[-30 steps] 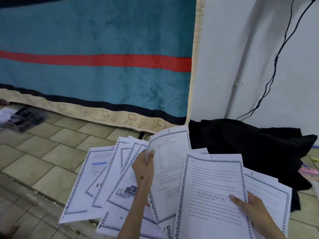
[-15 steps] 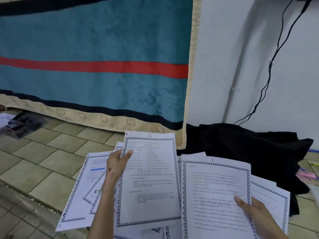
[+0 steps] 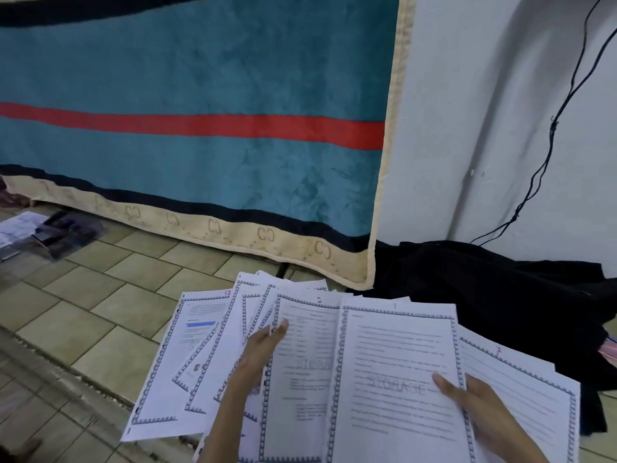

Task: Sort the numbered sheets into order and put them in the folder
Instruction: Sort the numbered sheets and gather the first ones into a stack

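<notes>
White sheets with blue patterned borders and red handwritten numbers fan out over the tiled floor. My left hand [image 3: 262, 352] grips the left edge of one sheet [image 3: 300, 379] marked with a red number, its right side tucked under the sheet numbered 1 [image 3: 397, 372]. My right hand [image 3: 474, 409] holds sheet 1 with the thumb on its face. Another numbered sheet [image 3: 521, 396] lies behind it at the right. Several loose sheets [image 3: 187, 362] lie spread to the left. A transparent folder [image 3: 63, 235] lies on the floor at far left.
A teal blanket [image 3: 200, 78] with a red stripe hangs along the back. A black cloth [image 3: 500, 289] is heaped on the floor at the right by the white wall. A black cable [image 3: 551, 128] runs down that wall. Pink items [image 3: 609, 350] peek out at the right edge.
My left hand has carried its sheet to the right, sliding it under the left side of sheet 1. My right hand keeps its hold on sheet 1.
</notes>
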`<state>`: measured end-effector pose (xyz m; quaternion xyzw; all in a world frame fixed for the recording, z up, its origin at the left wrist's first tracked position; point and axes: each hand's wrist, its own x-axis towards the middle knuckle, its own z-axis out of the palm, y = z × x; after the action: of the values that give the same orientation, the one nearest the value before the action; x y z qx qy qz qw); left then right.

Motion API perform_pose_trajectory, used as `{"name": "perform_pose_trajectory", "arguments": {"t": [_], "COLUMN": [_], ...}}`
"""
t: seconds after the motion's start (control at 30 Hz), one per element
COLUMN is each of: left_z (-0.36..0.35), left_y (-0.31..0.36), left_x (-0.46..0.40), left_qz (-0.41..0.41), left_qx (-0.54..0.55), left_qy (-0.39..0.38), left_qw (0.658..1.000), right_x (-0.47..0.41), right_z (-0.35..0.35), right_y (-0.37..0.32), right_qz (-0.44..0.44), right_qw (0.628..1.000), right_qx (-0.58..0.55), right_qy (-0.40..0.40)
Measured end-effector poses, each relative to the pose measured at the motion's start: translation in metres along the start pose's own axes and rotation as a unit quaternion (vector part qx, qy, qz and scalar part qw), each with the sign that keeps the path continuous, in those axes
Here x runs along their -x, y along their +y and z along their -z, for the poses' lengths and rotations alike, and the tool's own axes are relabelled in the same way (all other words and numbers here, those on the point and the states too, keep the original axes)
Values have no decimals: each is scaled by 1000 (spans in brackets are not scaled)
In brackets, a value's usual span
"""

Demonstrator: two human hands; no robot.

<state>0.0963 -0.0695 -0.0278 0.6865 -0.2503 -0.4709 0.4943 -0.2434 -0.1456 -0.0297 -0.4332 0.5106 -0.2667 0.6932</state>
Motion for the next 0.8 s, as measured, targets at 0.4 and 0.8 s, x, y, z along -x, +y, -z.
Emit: {"name": "perform_pose_trajectory", "arguments": {"t": [0.4, 0.8], "left_z": [0, 40], "left_y": [-1, 72], "left_x": [3, 30], "left_qz": [-32, -114], "left_qx": [-30, 37], "left_qy": [-29, 27], "left_qw": [999, 993], "right_x": [-32, -18], "right_z": [-93, -138], "right_y": [16, -42], "right_qz": [92, 167], "right_qw": [992, 975], "right_qx": [85, 107], "right_qy": [7, -99]}}
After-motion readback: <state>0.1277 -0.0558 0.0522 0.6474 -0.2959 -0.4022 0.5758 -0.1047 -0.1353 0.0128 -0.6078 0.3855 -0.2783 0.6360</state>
